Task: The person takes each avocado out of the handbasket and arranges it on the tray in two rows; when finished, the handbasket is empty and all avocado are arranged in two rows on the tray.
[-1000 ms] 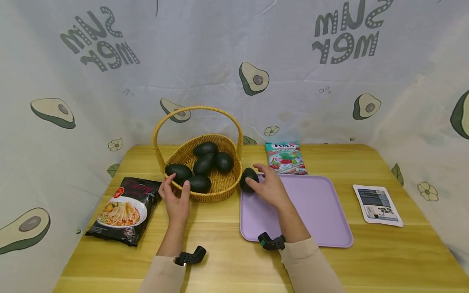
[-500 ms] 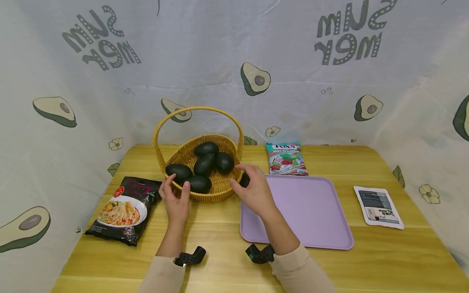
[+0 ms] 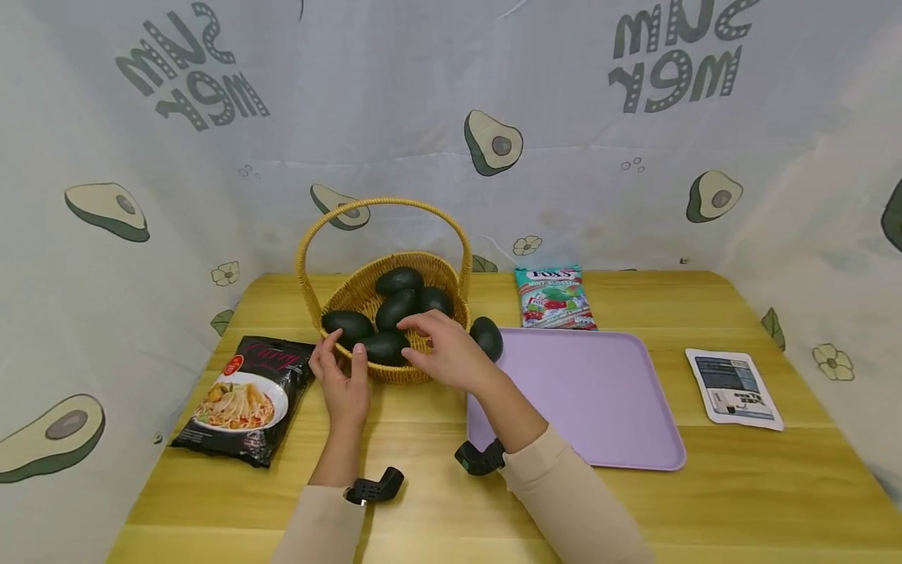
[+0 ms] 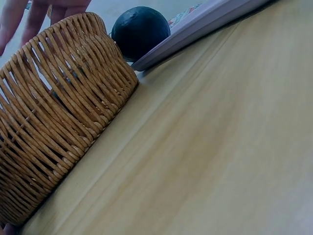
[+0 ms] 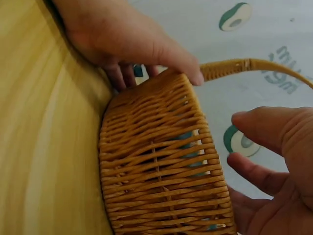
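My left hand (image 3: 344, 384) holds the near left side of a yellow wicker basket (image 3: 405, 374); its thumb lies on the rim in the right wrist view. Several dark avocados (image 3: 398, 311) lie in the basket. My right hand (image 3: 451, 352) is over the basket's right front part, fingers spread and apart, near the front avocado (image 3: 384, 349). Nothing shows between its thumb and fingers in the right wrist view. One more avocado (image 3: 486, 339) rests at the upper left corner of a lilac tray (image 3: 599, 399), beside the basket.
A black curry noodle packet (image 3: 243, 399) lies left of the basket. Behind the tray is a mint candy bag (image 3: 555, 298), and a white pouch (image 3: 734, 389) lies at the right. The tall basket handle (image 3: 384, 201) arches over the avocados. A printed curtain hangs behind the table.
My right hand has left the avocado on the tray's corner and moved left over the basket. The left hand keeps its place on the basket.
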Tool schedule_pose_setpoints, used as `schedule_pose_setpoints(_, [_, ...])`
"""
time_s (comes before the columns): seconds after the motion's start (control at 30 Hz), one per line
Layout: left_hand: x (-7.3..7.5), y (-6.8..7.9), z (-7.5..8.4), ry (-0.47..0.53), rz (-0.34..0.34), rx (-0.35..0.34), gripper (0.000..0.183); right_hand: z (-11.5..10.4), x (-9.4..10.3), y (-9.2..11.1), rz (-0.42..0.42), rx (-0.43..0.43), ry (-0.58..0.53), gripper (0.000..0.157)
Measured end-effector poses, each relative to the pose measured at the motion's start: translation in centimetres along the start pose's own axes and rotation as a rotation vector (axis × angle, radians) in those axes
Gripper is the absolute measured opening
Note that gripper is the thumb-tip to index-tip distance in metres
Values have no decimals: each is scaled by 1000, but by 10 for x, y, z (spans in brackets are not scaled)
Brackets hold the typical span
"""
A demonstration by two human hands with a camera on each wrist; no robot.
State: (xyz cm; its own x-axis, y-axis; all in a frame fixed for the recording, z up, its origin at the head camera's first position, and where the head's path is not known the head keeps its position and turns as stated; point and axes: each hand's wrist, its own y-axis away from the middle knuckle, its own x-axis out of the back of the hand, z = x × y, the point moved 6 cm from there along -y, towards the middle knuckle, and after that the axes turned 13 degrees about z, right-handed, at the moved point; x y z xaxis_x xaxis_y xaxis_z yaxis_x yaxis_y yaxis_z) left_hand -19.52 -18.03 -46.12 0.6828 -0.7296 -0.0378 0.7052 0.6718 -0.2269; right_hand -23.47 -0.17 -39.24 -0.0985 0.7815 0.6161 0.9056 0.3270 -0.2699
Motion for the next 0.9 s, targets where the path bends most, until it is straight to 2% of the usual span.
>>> schedule_pose_setpoints(0.17, [1, -7, -24, -26, 9, -24, 44, 3, -17, -18, -168, -6, 108, 41])
schedule_pose_setpoints(0.27, [2, -7, -25, -30, 3, -36, 44, 3, -25, -23, -259, -7, 148, 44])
schedule_pose_setpoints(0.37, [2, -7, -24, -19, -1, -44, 44, 3, -29, -27, -309, 12, 187, 45])
schedule_pose_setpoints(0.73, [1, -9, -24, -36, 6, -41, 45, 6, -40, -37, -367, 30, 213, 53])
schedule_pose_setpoints(0.9, [0, -7, -24, -34, 18, -23, 45, 6, -45, -37, -358, 37, 246, 56])
